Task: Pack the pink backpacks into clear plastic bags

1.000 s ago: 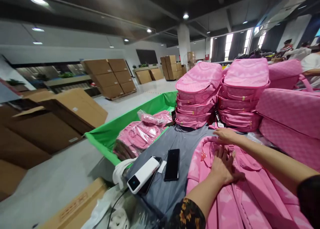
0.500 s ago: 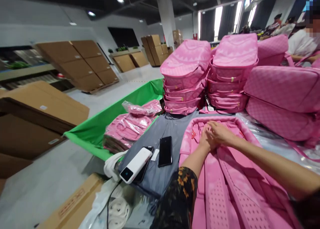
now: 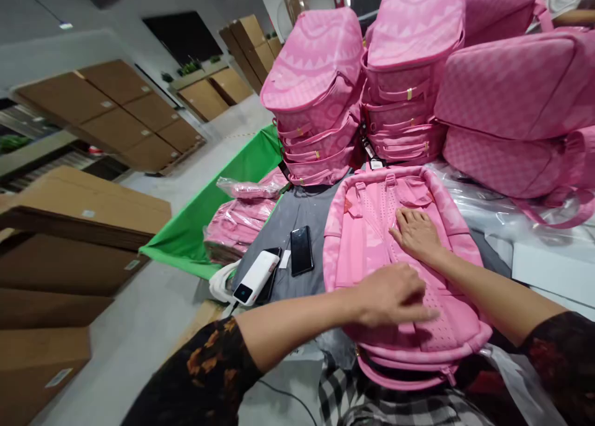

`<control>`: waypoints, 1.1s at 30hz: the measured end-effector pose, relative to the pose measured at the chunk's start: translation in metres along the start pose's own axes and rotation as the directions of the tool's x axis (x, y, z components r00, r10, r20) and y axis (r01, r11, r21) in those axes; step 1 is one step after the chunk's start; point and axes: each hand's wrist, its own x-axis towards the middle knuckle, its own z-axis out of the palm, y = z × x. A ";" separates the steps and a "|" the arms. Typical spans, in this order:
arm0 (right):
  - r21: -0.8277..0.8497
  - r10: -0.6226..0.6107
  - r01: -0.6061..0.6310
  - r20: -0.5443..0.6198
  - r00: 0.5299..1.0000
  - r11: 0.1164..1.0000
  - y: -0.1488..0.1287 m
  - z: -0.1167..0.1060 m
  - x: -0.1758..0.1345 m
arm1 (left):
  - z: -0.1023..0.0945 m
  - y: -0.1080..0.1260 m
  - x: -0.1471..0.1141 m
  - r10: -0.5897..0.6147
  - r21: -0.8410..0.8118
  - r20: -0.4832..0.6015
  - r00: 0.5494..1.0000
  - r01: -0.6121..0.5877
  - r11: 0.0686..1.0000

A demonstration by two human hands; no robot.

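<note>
Backpack point(image 3: 367, 249) lay beneath my spread right hand point(image 3: 416, 235); I couldn't tell whether my curled left hand point(image 3: 390, 294) pinched anything.

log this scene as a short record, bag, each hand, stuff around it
Bag: pink backpack, lying strap side up
Right hand: palm down on its back panel
Left hand: over its lower half, blurred; contact unclear
Left of bag: black smartphone, white power bank
Beyond bag: two stacks of pink backpacks
Far left: green-sided bin with plastic-wrapped pink bags
</note>
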 end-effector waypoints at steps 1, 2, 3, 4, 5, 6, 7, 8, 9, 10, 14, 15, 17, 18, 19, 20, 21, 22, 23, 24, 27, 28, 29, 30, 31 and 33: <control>0.000 -0.001 0.001 -0.019 1.000 1.000 -0.001 -0.001 0.000 | 0.011 0.007 -0.004 0.044 0.055 0.027 0.999 -0.045 0.997; -0.004 -0.003 0.003 -0.041 0.999 1.000 -0.001 -0.003 0.001 | 0.022 0.009 -0.006 0.055 0.116 0.044 0.998 -0.060 0.991; -0.008 -0.002 0.001 -0.061 0.998 1.000 -0.001 -0.005 0.002 | 0.034 0.008 -0.005 0.041 0.167 0.055 0.998 -0.050 0.985; -0.008 0.003 -0.003 -0.076 0.997 1.000 0.000 -0.007 0.003 | 0.045 0.003 -0.004 0.011 0.205 0.059 0.998 -0.023 0.978; -0.004 0.010 -0.011 -0.085 0.996 1.000 0.000 -0.011 0.004 | 0.054 -0.002 -0.001 -0.025 0.232 0.057 0.998 0.011 0.973; -0.001 0.021 -0.021 -0.090 0.996 1.000 0.001 -0.016 0.004 | 0.062 -0.008 0.002 -0.065 0.257 0.041 0.997 0.052 0.965; 0.010 0.015 -0.014 -0.091 0.996 1.000 0.000 -0.023 0.002 | 0.067 -0.014 0.004 -0.112 0.282 0.005 0.994 0.106 0.954; 0.034 -0.024 0.027 -0.091 0.996 0.999 -0.002 -0.031 -0.001 | 0.069 -0.018 0.006 -0.172 0.305 -0.052 0.984 0.180 0.935; 0.075 -0.110 0.117 -0.090 0.990 0.990 -0.005 -0.040 -0.008 | 0.069 -0.021 0.007 -0.244 0.317 -0.116 0.963 0.269 0.910; 0.133 -0.249 0.258 -0.081 0.965 0.957 -0.010 -0.051 -0.017 | 0.068 -0.023 0.008 -0.309 0.316 -0.168 0.936 0.348 0.882; 0.403 -0.827 0.747 0.043 0.561 0.528 -0.037 -0.081 -0.062 | 0.048 -0.034 0.005 -0.320 0.288 -0.143 0.936 0.349 0.892; 0.439 -0.863 0.758 0.084 0.499 0.481 -0.042 -0.081 -0.070 | 0.043 -0.038 0.003 -0.249 0.293 -0.088 0.964 0.265 0.919; 0.467 -0.870 0.745 0.124 0.478 0.476 -0.048 -0.072 -0.077 | 0.040 -0.044 -0.003 -0.148 0.326 -0.034 0.988 0.151 0.933; 0.474 -0.874 0.747 0.116 0.471 0.465 -0.049 -0.063 -0.077 | 0.043 -0.047 -0.007 -0.151 0.353 -0.061 0.987 0.162 0.921; 0.473 -0.884 0.761 0.091 0.459 0.444 -0.047 -0.053 -0.074 | 0.047 -0.050 -0.010 -0.194 0.377 -0.132 0.972 0.230 0.897; 0.464 -0.894 0.781 0.055 0.446 0.418 -0.045 -0.042 -0.070 | 0.052 -0.053 -0.013 -0.265 0.380 -0.231 0.936 0.337 0.861; 0.446 -0.898 0.802 0.010 0.439 0.397 -0.043 -0.031 -0.066 | 0.058 -0.055 -0.014 -0.350 0.354 -0.328 0.878 0.457 0.816; 0.418 -0.894 0.820 -0.040 0.446 0.390 -0.040 -0.022 -0.061 | 0.062 -0.058 -0.015 -0.431 0.311 -0.392 0.813 0.558 0.770; 0.384 -0.882 0.833 -0.090 0.462 0.398 -0.038 -0.014 -0.058 | 0.065 -0.059 -0.014 -0.500 0.267 -0.419 0.758 0.629 0.730; 0.350 -0.868 0.843 -0.137 0.478 0.408 -0.037 -0.009 -0.056 | 0.066 -0.060 -0.013 -0.557 0.231 -0.415 0.719 0.676 0.700; 0.277 -0.849 0.858 -0.196 0.492 0.433 -0.037 -0.010 -0.060 | 0.061 -0.054 -0.010 -0.656 0.166 -0.312 0.687 0.719 0.674; 0.248 -0.838 0.851 -0.190 0.512 0.463 -0.038 -0.014 -0.064 | 0.059 -0.047 -0.012 -0.670 0.147 -0.275 0.690 0.719 0.680; 0.212 -0.819 0.835 -0.182 0.544 0.507 -0.038 -0.020 -0.068 | 0.060 -0.039 -0.014 -0.677 0.127 -0.244 0.695 0.715 0.688; 0.171 -0.786 0.804 -0.172 0.594 0.570 -0.037 -0.027 -0.072 | 0.062 -0.029 -0.019 -0.680 0.108 -0.222 0.699 0.710 0.695; 0.129 -0.727 0.746 -0.165 0.666 0.654 -0.036 -0.034 -0.074 | 0.065 -0.019 -0.025 -0.682 0.091 -0.205 0.702 0.707 0.701; 0.076 -0.506 0.521 -0.150 0.849 0.850 -0.030 -0.045 -0.075 | 0.074 0.002 -0.041 -0.687 0.066 -0.176 0.705 0.705 0.706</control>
